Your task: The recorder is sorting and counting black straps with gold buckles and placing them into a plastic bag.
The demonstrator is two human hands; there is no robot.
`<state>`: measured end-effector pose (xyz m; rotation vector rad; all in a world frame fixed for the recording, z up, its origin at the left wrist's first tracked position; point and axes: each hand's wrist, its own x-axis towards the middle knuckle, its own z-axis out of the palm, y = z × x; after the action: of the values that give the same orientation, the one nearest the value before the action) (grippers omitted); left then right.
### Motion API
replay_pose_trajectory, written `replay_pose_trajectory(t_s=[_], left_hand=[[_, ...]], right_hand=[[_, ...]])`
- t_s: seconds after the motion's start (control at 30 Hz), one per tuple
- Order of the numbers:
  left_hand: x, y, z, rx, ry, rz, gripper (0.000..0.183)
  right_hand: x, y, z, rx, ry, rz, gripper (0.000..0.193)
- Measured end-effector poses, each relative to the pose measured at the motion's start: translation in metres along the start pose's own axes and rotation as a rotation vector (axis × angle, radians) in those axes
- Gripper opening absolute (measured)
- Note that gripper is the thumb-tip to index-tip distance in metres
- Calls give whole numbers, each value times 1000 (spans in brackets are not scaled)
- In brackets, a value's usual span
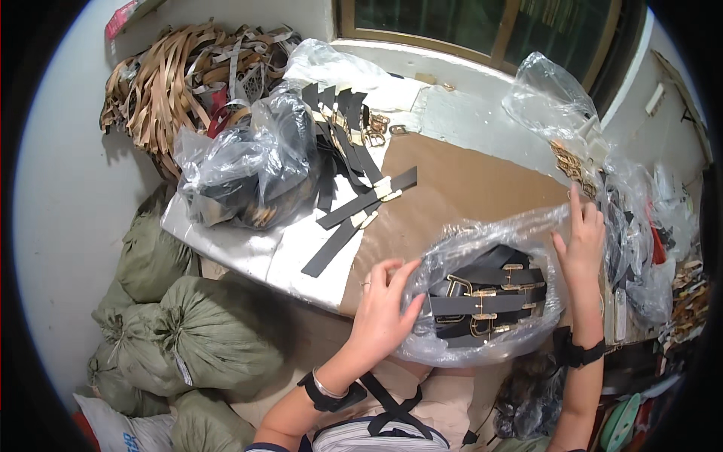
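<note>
A clear plastic bag [422, 346] with its mouth spread sits at the table's near edge, in front of me. Inside lie several black straps with gold-coloured metal buckles [489, 303]. My left hand [380, 313] grips the bag's left rim between thumb and fingers. At the far right of the rim, my right hand [584, 245] holds the stretched plastic, its index finger extended and its thumb apart. More black straps with gold-coloured fittings [354, 207] lie fanned and overlapping on the table, left of the bag.
Brown sheeting [459, 177] covers part of the table [474, 113]. Another filled plastic bag [248, 162] and a heap of tan straps [162, 83] are at left. Loose buckles [568, 160] lie at right. Green sacks [215, 335] crowd the floor at left.
</note>
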<state>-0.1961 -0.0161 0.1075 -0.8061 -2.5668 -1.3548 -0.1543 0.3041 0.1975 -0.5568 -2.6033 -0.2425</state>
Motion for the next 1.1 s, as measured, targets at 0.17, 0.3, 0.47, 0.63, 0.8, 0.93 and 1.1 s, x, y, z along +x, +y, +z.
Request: replay_pose_trajectory(t_s=[0.17,0.3,0.47,0.63,0.8,0.93,1.1], left_hand=[[5,-6,-8,-116,-144,-93,61],[9,-10,-3,-187,-108,-151,66],[28,-5,-17,-109,-453,-384,43],[44,-36,-7,-549,-415,-358,26],[115,-5,1,-779,-250,-261,27],[156,48,-7,-1032,-131,-117,23],[173,80,-21,-681,94,265,25]], right_hand=[[-9,46,28,261,-73,-83,24],[-6,40,6,1227,-437,335,13],[-8,45,15,1561,-414,481,19],[17,36,2,1457,-589,554,19],[86,84,15,1458,-461,684,11],[157,75,-27,1757,-23,529,11],[141,83,-101,1641,480,87,15]])
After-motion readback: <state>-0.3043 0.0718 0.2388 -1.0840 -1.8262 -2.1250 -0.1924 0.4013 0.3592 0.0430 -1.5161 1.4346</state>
